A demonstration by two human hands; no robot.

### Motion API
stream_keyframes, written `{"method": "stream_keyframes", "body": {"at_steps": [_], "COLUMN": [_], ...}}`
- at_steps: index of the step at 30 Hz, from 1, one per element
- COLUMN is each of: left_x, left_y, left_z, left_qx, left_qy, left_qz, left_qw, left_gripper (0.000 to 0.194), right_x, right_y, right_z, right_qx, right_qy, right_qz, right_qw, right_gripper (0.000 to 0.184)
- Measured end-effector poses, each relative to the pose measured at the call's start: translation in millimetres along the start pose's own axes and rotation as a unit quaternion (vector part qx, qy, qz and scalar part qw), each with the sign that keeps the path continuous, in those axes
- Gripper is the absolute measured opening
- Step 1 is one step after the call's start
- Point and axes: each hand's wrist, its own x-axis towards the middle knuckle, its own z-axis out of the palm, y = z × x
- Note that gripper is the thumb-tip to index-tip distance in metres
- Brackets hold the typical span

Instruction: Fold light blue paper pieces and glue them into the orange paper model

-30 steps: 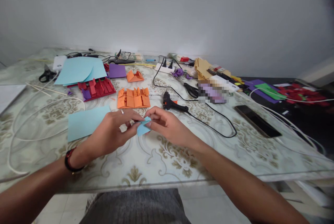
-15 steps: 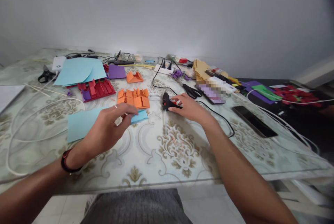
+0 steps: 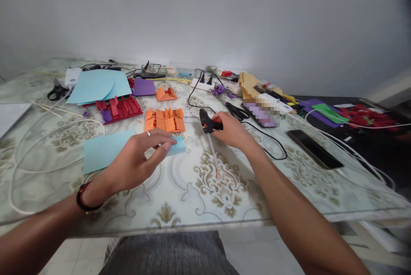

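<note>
My right hand (image 3: 233, 130) is wrapped round the handle of a black hot glue gun (image 3: 207, 122), with a clear glue stick (image 3: 212, 151) sticking out of its back end toward me. My left hand (image 3: 141, 155) has its thumb and fingers closed on a small folded light blue paper (image 3: 178, 146), partly hidden beneath them. Under the left wrist side lies a flat light blue sheet (image 3: 102, 151). Just beyond the left fingers sits an orange folded paper piece (image 3: 165, 120) with upright flaps, and a smaller orange fold (image 3: 166, 93) lies behind it.
A red folded paper piece (image 3: 123, 108) and light blue sheets (image 3: 96, 87) lie at the back left. Scissors (image 3: 237, 111) and a power strip (image 3: 203, 84) are at the back. A dark phone (image 3: 315, 149) rests on the right. White cables (image 3: 19, 181) loop across the left.
My right hand has closed round the glue gun's handle and tilted it, so the glue stick now slants to the right. My left hand has shifted slightly right with the folded blue paper.
</note>
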Motion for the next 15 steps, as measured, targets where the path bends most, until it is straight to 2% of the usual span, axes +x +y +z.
{"method": "stream_keyframes", "body": {"at_steps": [5,8,12,15], "left_x": [-2,-2,-1,0], "left_y": [0,-3,-5,-7], "left_z": [1.9,2.7,2.4,3.0], "left_qx": [-0.039,-0.048,-0.021,-0.015], "left_qy": [-0.018,-0.015,0.008,0.032], "left_qz": [-0.023,-0.026,-0.027,-0.037], "left_qw": [0.999,0.998,0.999,0.999], "left_gripper": [0.018,0.019,0.022,0.022], "right_x": [-6,-13,-25,-33], "right_y": [-12,-23,-35,-37], "right_z": [-10,-16,-21,-23], "right_qx": [0.057,0.138,0.278,0.384], "right_qy": [0.034,0.054,0.057,0.064], "right_qz": [-0.001,-0.001,-0.028,-0.073], "right_qw": [0.998,0.989,0.958,0.918], "right_gripper": [0.03,0.016,0.028,0.027]}}
